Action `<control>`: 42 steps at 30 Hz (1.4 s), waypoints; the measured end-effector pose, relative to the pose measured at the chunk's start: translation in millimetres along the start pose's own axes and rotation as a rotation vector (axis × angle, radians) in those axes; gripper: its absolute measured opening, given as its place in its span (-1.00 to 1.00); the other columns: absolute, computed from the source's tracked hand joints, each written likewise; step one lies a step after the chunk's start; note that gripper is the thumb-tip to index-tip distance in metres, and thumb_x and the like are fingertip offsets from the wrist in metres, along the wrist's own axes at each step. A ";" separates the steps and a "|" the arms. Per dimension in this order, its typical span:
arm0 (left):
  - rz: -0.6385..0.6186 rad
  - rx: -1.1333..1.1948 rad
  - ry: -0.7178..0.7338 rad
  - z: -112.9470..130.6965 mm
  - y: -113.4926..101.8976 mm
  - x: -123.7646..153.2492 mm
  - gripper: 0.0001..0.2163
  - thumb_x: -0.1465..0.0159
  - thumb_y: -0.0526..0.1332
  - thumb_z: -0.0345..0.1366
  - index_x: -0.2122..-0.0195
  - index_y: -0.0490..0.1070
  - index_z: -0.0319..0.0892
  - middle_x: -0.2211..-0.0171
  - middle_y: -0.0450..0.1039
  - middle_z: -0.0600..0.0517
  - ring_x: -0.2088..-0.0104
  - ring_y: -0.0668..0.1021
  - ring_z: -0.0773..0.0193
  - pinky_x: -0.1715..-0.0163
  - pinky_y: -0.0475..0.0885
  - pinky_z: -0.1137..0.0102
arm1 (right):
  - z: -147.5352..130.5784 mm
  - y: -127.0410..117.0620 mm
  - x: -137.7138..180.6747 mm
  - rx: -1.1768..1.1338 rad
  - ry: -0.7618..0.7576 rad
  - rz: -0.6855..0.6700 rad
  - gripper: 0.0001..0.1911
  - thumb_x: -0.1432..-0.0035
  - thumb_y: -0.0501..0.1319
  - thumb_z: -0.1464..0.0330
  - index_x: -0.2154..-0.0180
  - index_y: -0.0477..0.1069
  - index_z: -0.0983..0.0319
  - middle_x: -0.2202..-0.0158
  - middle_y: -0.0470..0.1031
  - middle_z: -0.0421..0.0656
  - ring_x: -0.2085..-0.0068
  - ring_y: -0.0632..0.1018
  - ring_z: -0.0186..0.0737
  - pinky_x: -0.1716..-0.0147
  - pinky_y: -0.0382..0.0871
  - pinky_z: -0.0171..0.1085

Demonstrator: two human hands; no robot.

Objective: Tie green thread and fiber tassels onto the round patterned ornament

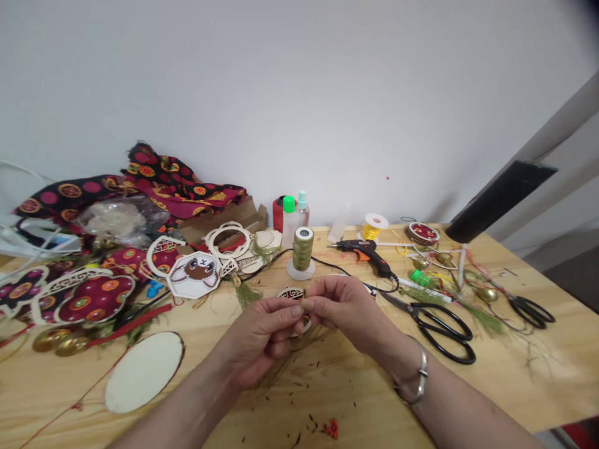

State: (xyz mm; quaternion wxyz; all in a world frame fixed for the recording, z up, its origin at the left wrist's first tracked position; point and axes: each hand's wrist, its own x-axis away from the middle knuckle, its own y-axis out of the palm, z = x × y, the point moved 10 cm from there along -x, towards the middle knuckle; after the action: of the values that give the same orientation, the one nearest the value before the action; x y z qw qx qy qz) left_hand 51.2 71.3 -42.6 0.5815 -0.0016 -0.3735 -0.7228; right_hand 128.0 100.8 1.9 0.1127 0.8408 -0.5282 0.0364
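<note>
My left hand [262, 333] and my right hand [344, 308] meet over the middle of the table, thumbs and fingertips pinched together and touching. Whatever sits between the tips is too small to make out. Fine olive strands seem to hang below the left fingers. Just behind the fingers is a small round fretwork ornament [291, 293] with a dark red and black pattern, partly hidden by both hands. A spool of olive thread [303, 251] stands upright beyond them.
Black-handled scissors [444, 330] and a hot glue gun [367, 252] lie to the right, near a spool of yellow cord [371, 231]. Fabric ornaments [96, 299], a sheep-face plaque [194, 275] and a white oval [145, 372] spread leftward. Green-capped [289, 221] and blue-capped [302, 212] bottles stand behind.
</note>
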 end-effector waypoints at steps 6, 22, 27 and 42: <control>0.019 -0.024 0.028 0.7 -2.6 2.0 -0.87 0.03 0.38 -0.35 0.53 0.51 -0.33 0.68 0.33 0.09 0.74 0.11 0.63 0.77 -0.16 0.62 | 4.0 3.6 0.5 -0.094 0.047 -0.028 -0.70 0.19 0.37 0.25 0.55 0.32 0.29 0.71 0.34 -0.32 0.67 0.27 -0.52 0.68 0.02 -0.45; 0.121 -0.194 0.202 16.7 -12.5 3.4 -0.90 -0.04 0.31 -0.33 0.50 0.52 -0.28 0.65 0.37 0.08 0.68 0.23 0.54 0.71 -0.06 0.56 | 8.1 -3.3 -4.7 -0.098 0.001 0.019 -0.83 0.11 0.32 0.36 0.44 0.45 0.33 0.65 0.38 -0.29 0.67 0.24 -0.54 0.68 0.04 -0.45; 0.174 -0.180 0.255 29.8 -18.2 3.8 -0.88 -0.03 0.32 -0.30 0.48 0.53 -0.28 0.68 0.38 0.10 0.73 0.12 0.59 0.73 -0.12 0.56 | -4.9 -11.7 -4.6 0.133 -0.139 0.077 -0.87 0.01 0.24 0.41 0.35 0.54 0.26 0.54 0.49 -0.24 0.56 0.38 -0.44 0.53 0.25 -0.41; 0.325 -0.017 0.318 35.0 -29.3 8.9 -0.87 0.07 0.38 -0.32 0.52 0.51 -0.26 0.61 0.51 0.06 0.63 0.44 0.42 0.61 0.31 0.55 | -44.8 15.4 30.6 0.902 -0.577 0.164 -0.81 -0.16 0.10 0.41 0.47 0.40 0.24 0.57 0.40 -0.24 0.54 0.32 -0.42 0.50 0.12 -0.38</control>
State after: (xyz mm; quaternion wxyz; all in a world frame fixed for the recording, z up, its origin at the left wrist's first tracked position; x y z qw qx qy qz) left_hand 8.6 84.2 -29.2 0.7417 0.0475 -0.2658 -0.6139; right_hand 130.2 77.7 53.3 -0.4121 0.7377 -0.5335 0.0360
